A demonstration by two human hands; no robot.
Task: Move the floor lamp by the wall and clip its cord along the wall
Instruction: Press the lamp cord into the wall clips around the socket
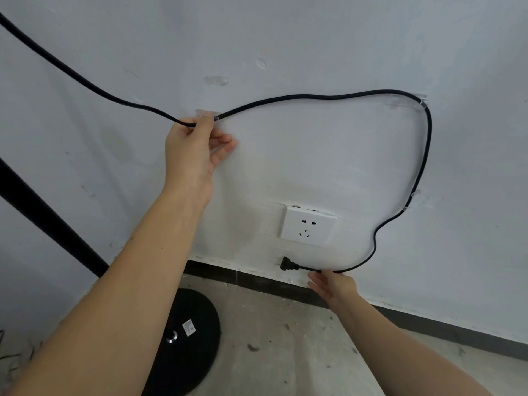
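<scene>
The black cord (323, 96) runs across the white wall (314, 38) in a wide loop. My left hand (197, 150) pinches it against a clear clip (206, 112) at the loop's left end. Two more clear clips hold the cord, one at the upper right (423, 102) and one lower on the right side (407, 207). My right hand (333, 287) holds the cord just behind its black plug (287, 264), which hangs below the white wall socket (307, 225). The floor lamp's black round base (197, 312) stands on the floor at lower left, its black pole (43, 212) rising to the left.
A dark baseboard (285, 284) runs along the foot of the wall. The concrete floor (285, 352) is dusty with bits of debris. A small silver button and a white label sit on the lamp base.
</scene>
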